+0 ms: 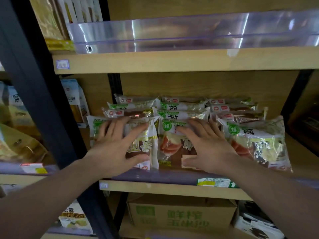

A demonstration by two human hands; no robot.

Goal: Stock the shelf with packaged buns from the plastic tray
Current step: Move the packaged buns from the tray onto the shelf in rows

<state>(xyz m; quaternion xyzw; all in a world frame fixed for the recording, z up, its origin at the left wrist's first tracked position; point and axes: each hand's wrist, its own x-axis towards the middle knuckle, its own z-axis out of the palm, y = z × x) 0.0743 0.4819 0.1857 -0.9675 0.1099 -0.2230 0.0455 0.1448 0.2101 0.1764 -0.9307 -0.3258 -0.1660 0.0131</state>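
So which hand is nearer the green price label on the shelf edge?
Right. The right hand is just above-left of the green price label; the left hand is farther left.

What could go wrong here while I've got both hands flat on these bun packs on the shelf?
1. The front packs lean on the low clear lip at the shelf edge; pulling your left hand and right hand away fast might tip one off.
2. The stacked rows behind look loose and slippery, so pushing back hard may topple them.
3. Pressing flat could squash the soft buns.
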